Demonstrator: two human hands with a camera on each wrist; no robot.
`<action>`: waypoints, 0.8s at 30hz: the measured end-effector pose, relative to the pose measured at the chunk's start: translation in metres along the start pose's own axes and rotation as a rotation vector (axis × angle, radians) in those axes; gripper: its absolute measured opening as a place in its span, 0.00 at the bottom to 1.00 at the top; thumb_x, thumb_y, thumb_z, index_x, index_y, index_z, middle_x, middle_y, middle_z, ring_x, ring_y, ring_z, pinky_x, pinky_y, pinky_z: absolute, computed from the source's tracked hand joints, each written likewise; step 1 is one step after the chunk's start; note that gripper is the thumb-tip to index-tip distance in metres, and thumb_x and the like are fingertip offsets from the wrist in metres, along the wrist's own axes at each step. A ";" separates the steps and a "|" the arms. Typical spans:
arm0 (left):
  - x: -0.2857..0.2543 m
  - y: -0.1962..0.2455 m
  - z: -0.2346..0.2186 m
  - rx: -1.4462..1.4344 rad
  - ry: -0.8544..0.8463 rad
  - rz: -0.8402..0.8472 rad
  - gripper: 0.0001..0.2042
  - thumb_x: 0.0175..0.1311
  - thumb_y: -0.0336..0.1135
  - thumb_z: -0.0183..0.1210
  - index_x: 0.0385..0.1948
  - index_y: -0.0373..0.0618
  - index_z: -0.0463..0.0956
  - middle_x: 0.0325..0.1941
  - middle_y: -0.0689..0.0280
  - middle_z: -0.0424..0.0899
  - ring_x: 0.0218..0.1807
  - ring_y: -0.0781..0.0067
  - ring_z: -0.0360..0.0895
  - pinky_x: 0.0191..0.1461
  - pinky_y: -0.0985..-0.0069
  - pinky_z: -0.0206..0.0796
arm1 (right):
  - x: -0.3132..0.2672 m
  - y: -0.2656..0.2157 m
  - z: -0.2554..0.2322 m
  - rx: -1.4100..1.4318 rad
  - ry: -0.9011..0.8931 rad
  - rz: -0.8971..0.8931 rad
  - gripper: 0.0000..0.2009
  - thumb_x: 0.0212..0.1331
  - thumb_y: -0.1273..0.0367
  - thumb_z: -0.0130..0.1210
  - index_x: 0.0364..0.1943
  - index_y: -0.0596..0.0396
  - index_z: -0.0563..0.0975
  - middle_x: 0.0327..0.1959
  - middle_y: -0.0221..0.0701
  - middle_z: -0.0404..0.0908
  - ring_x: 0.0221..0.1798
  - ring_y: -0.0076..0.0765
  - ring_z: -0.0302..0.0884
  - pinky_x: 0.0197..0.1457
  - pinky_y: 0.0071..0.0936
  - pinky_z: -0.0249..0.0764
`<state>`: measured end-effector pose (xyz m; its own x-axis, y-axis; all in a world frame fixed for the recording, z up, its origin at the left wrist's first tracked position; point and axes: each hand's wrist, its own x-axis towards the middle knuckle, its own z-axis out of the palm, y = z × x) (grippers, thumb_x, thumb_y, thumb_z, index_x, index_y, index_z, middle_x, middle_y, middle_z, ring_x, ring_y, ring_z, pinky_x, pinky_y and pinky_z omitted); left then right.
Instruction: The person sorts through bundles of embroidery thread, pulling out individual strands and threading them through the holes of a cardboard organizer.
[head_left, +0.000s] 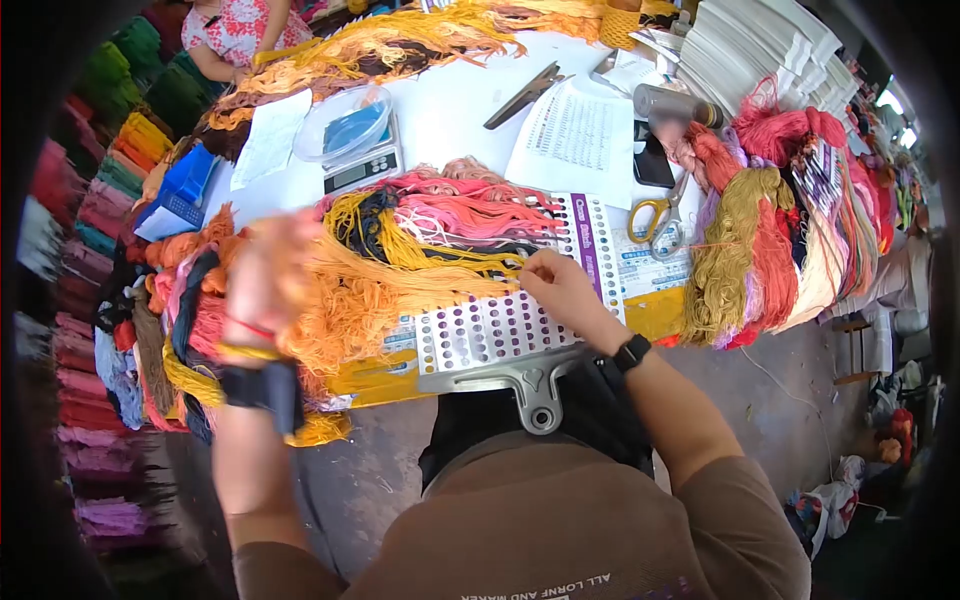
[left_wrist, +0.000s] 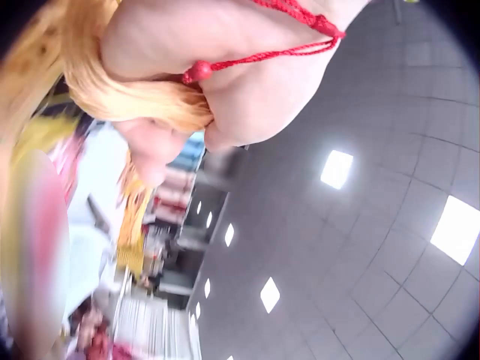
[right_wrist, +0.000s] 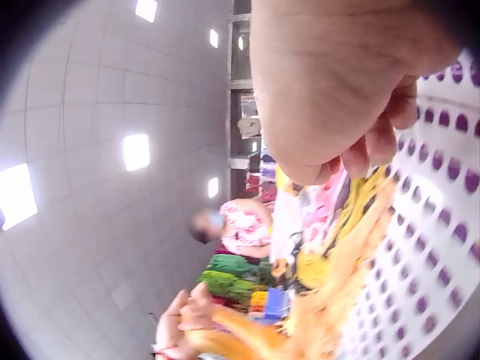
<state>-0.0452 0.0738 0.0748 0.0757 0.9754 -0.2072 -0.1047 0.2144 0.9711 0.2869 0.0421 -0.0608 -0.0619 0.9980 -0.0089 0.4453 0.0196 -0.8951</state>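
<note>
Upside-down white lettering "ALL LORNE AND MAKER", only roughly legible, on the brown shirt (head_left: 560, 530).

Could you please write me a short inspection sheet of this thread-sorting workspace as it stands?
Surface: white table, largely covered.
Job's things: orange thread bundle stretched over the punched thread card.
Clutter: digital scale with a clear bowl, yellow-handled scissors, printed sheet, skeins heaped at the table's right end.
Grippers: left hand grips the orange bundle, blurred; right hand pinches strands at the card.
Cables: nothing seen.
Surroundings: stacked thread skeins on the left; another person across the table.
</note>
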 end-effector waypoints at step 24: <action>-0.059 -0.090 0.137 -0.542 -0.334 -0.226 0.19 0.64 0.40 0.45 0.52 0.38 0.63 0.48 0.58 0.73 0.48 0.67 0.73 0.48 0.71 0.68 | -0.068 -0.068 -0.002 0.702 -0.322 0.141 0.07 0.55 0.72 0.52 0.36 0.58 0.71 0.26 0.26 0.76 0.22 0.14 0.67 0.25 0.13 0.64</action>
<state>0.0961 -0.0102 0.0155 0.4479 0.8537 -0.2659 -0.5261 0.4921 0.6936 0.2626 -0.0269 0.0017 -0.3503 0.9199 -0.1765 -0.1936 -0.2555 -0.9472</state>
